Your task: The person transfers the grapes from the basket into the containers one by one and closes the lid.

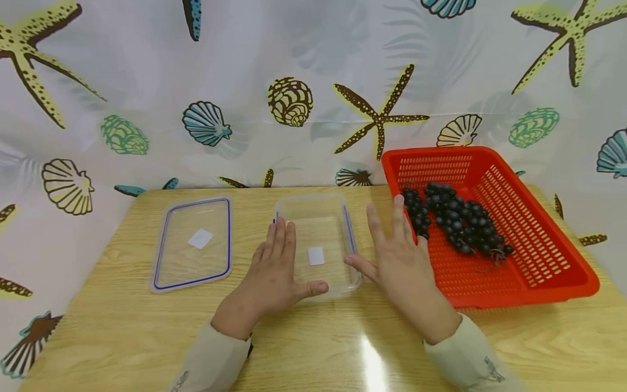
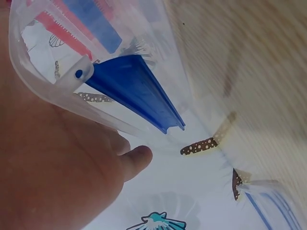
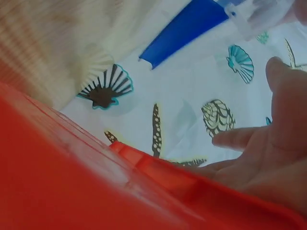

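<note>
At the near edge, two pale sleeves (image 1: 215, 348) reach in over a light wood-grain table (image 1: 98, 337); the left hand (image 1: 274, 272) is flat, its fingers straight and close together, the thumb stretched out across the near left corner of a clear plastic food container (image 1: 315, 231); the right hand (image 1: 401, 261) has its fingers spread wide apart, thumb pointing toward the container's right side, little finger overlapping the rim of a red plastic basket; whether either hand touches the container is hard to tell.

The container sits between the hands at the middle of the table, its top open, with blue side clips (image 2: 136, 93) hanging outward and a small white square (image 1: 315, 256) at its base; to its left, well apart, a clear lid with a blue seal (image 1: 192, 267) lies flat, bearing another white square (image 1: 200, 238); to the right, the slotted red basket (image 1: 519, 299) holds dark grapes (image 1: 462, 220) in bunches, toward its left and far parts.

Behind everything hangs a white cloth (image 1: 318, 49) printed with starfish and seashells.
</note>
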`<state>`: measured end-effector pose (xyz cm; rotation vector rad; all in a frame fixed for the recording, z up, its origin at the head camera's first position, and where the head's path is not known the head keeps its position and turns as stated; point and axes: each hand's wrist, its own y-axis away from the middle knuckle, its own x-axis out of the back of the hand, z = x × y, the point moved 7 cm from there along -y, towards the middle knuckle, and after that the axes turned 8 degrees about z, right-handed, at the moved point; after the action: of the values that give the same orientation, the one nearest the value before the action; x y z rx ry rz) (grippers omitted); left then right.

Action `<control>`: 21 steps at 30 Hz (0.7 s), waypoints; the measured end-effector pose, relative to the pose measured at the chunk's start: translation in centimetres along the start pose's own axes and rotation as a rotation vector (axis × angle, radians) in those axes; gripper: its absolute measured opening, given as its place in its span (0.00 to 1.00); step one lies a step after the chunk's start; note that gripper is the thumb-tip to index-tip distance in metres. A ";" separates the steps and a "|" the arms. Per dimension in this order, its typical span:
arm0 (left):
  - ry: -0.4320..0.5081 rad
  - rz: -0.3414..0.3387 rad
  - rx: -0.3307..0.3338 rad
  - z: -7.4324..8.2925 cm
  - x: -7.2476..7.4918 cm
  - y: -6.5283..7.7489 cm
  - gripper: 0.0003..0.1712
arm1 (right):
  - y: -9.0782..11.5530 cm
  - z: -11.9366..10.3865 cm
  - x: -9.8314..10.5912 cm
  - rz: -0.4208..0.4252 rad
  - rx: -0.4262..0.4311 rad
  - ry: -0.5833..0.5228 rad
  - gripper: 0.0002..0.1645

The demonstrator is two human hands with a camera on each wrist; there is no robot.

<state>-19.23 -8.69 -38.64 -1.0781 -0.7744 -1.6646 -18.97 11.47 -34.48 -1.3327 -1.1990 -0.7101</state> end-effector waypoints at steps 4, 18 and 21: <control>0.027 -0.007 -0.016 -0.2 0.2 0.0 0.71 | 0.1 0.1 1.5 -0.032 -0.015 -0.064 0.58; 0.035 -0.016 0.023 -0.9 0.4 0.2 0.74 | 0.4 2.8 10.3 0.068 0.023 -0.177 0.52; 0.022 -0.019 0.044 -1.0 0.3 0.3 0.75 | -0.7 4.4 10.8 0.016 -0.019 -0.214 0.52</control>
<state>-19.32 -9.77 -38.79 -1.0232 -0.8063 -1.6648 -17.48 18.07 -24.97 -1.4598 -1.3520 -0.5793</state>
